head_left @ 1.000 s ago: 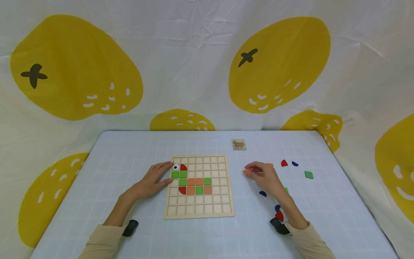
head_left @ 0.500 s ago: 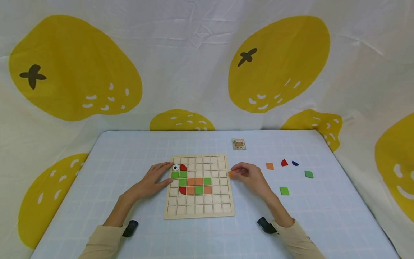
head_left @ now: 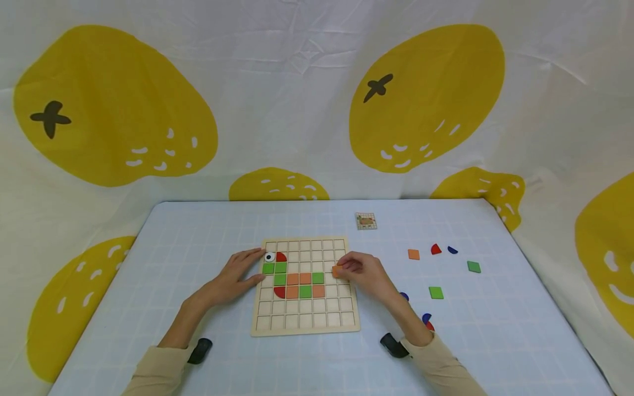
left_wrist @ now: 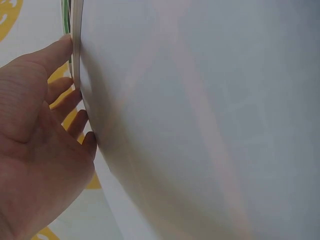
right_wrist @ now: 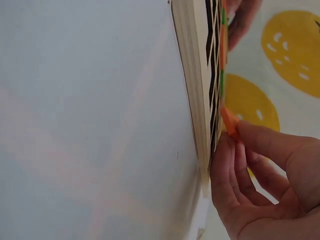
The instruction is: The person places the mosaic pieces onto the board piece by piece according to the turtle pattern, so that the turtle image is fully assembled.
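A wooden grid board lies on the table, carrying green and orange square tiles, two red quarter-round tiles and a white disc with a black dot. Along its left edge rests my left hand, fingers fairly straight; in the left wrist view the thumb and fingertips touch the board's side. Over the board's right part, my right hand pinches an orange square tile between thumb and fingers. The right wrist view shows this orange tile tilted, close over the grid.
Right of the board lie another orange tile, a red quarter-round, a blue half-round and two green squares, one of them nearer. More blue and red pieces sit by the right forearm. Behind the board is a small patterned card.
My right hand has carried the orange tile leftward from the loose pieces to over the board's right columns. The left hand stays at the board's left edge.
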